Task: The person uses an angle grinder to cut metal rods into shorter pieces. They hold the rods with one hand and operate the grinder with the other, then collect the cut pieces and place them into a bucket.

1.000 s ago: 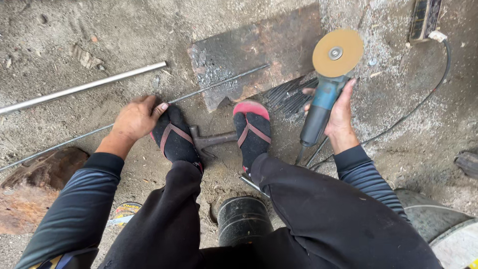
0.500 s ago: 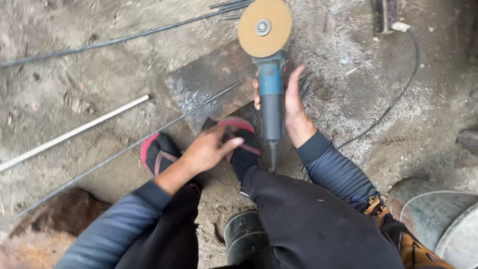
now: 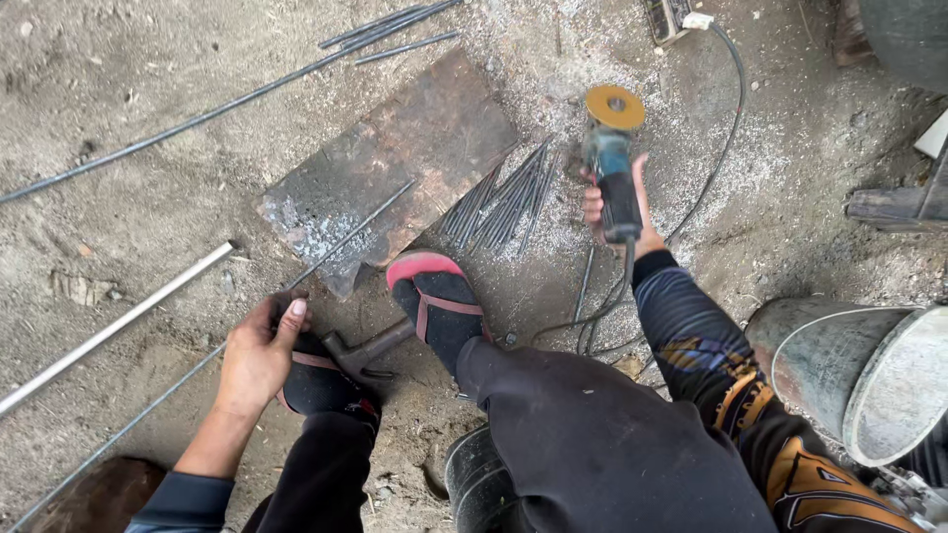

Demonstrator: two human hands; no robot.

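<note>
The right hand (image 3: 620,212) is closed around the body of an angle grinder (image 3: 610,158), holding it over the ground with its disc clear of the metal. The left hand (image 3: 259,350) grips a long thin steel rod (image 3: 346,237) beside the left foot; the rod lies diagonally across a rusty steel plate (image 3: 415,148) and is not being cut at this moment. A pile of short cut rod pieces (image 3: 504,202) lies just beside the plate, so several cuts appear done. Much of the long rod is uncut, and more long rods (image 3: 227,104) lie on the ground. A hammer (image 3: 360,350) lies between the feet.
</note>
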